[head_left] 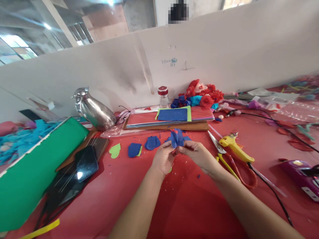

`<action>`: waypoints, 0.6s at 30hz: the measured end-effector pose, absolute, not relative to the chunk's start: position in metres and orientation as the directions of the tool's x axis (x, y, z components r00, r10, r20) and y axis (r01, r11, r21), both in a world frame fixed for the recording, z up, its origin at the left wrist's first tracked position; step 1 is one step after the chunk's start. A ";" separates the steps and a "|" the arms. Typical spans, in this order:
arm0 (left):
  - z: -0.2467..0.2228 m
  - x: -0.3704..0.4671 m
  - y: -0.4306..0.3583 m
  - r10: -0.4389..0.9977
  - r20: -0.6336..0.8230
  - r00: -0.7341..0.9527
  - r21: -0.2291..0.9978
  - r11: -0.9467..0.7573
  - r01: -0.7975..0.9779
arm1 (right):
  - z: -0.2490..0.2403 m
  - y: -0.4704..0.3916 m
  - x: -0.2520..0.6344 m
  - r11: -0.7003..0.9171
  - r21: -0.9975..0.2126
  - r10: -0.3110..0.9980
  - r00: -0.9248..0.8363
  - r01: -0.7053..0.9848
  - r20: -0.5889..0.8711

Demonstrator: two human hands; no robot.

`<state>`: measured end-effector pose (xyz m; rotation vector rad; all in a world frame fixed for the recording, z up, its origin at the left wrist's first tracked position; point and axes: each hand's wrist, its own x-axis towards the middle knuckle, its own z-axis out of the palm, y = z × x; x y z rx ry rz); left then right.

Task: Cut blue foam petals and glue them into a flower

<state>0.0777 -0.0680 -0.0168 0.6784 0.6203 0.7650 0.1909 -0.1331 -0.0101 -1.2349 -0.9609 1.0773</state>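
Observation:
Between my hands is a blue paper flower [176, 138] of a few curled petals, with a bit of red at its top. My left hand [163, 158] is closed on its left side, fingers partly hidden behind it. The thumb and fingers of my right hand [197, 155] pinch its lower right edge. To the left on the red table lie small stacks of cut blue petals [152, 142], another blue stack [134, 149] with green under it, and a light green heart-shaped petal [115, 151].
At right lie scissors [225, 156] and a yellow glue gun [236, 148] with its cord. Behind are stacked paper sheets [149, 118], a red-lidded jar [163, 97] and paper roses [206, 100]. At left stand a metal jug [96, 111], a green box [37, 176] and a phone [86, 162].

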 end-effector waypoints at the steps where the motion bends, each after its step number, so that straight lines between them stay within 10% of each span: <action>1: -0.017 0.078 -0.068 0.786 -0.249 0.566 0.741 0.531 -0.411 | -0.010 -0.133 0.191 0.019 -0.995 0.971 0.241 -0.102 -0.006; 18: -0.009 0.080 -0.068 0.861 -0.133 0.491 0.770 0.402 -0.495 | -0.007 -0.134 0.193 0.019 -1.000 0.974 0.226 -0.012 0.016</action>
